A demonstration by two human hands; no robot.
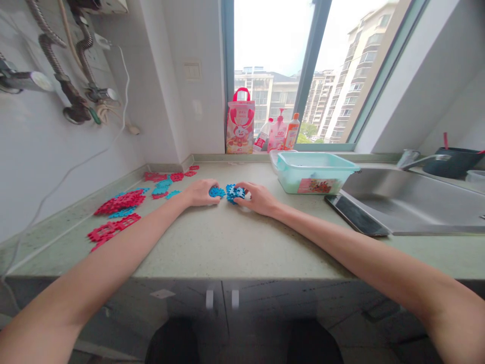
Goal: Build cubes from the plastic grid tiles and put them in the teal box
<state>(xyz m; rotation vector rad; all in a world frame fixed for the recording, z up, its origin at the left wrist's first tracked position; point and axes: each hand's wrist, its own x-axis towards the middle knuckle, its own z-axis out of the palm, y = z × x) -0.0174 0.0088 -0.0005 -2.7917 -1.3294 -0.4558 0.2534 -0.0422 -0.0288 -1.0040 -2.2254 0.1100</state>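
Note:
Both arms reach over the pale green countertop (227, 247). Curled around a small blue interlocking plastic piece (217, 192) is my left hand (202, 193), thumb below and fingers above. My right hand (261, 198) grips a thicker cluster of blue interlocking pieces (235, 193) from its right side. Only a narrow gap parts the two blue items. Left of my hands lie a pile of red pieces (120, 202), flat red panels (109, 228) partly behind my left forearm, and some light blue pieces (162, 186).
A mint plastic basin (318, 161) with a picture label stands right of my hands. A dark phone (356, 216) lies beside the steel sink (417, 202). Along the window sit a pink handled bag (241, 126) and several bottles (278, 132). A white cable (76, 169) hangs at left.

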